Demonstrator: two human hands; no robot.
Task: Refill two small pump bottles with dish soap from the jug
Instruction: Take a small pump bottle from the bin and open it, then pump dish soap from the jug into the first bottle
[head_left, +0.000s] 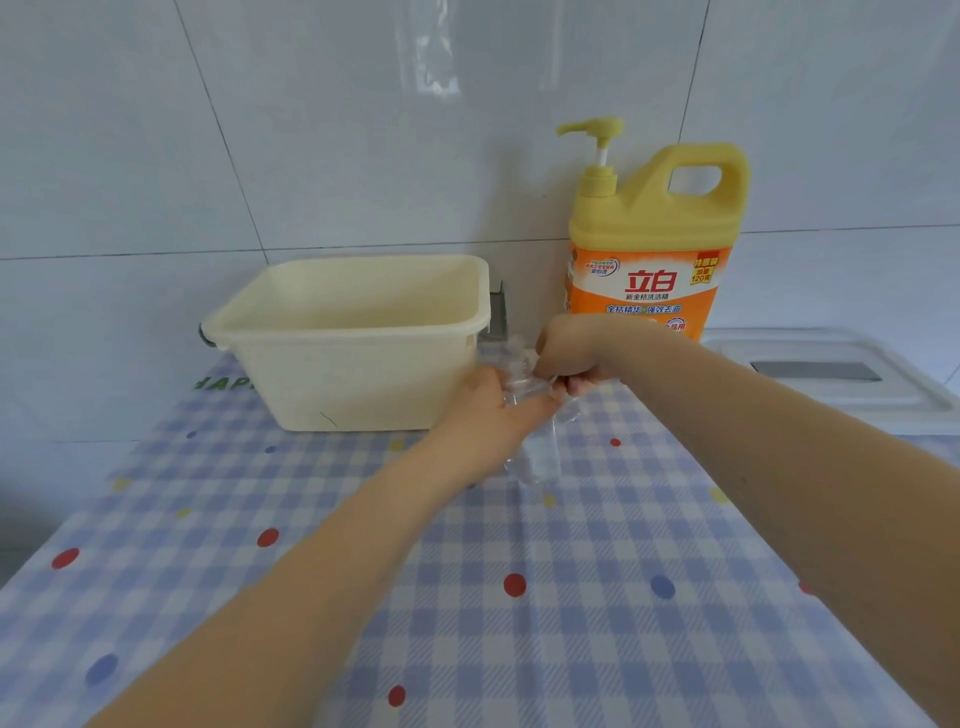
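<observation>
Both hands meet over a small clear plastic pump bottle (540, 457), blurred by motion. The left hand (493, 415) is wrapped around its body, fingers closed on it, and the right hand (571, 348) is bunched over its top, fingertips (576, 385) pinched on the clear part there; whether that part is a pump head or a wrapper cannot be told. The bottle stands roughly upright over the blue-and-white checked tablecloth with coloured dots (519, 597), towards its back edge; its base seems close to the cloth, but contact is unclear. Just left of the hands sits a cream rectangular plastic tub (353, 353), near the back edge against the white tiled wall (337, 130). Behind the right hand stands the big yellow dish-soap jug with an orange label and pump (654, 234), upright at the wall. A white tray-like surface (831, 379) lies at the right edge
</observation>
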